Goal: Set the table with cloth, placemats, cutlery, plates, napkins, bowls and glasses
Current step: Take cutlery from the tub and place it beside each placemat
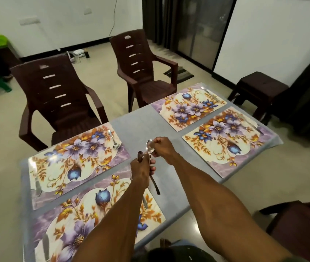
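Both fists were closed on a bunch of shiny steel spoons (pixel 149 150): the left hand (pixel 140 170) gripped the handles, the right hand (pixel 162 147) pinched a bowl, above grey cloth (pixel 137 118) between four floral placemats (pixel 191 108); a lone spoon (pixel 113 139) lay left.

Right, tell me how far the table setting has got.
Done: the grey cloth and four floral placemats are down, and a spoon lies on the far-left mat. In hand: the left hand and right hand hold a bunch of spoons. Left: plates, napkins, bowls and glasses, none visible.
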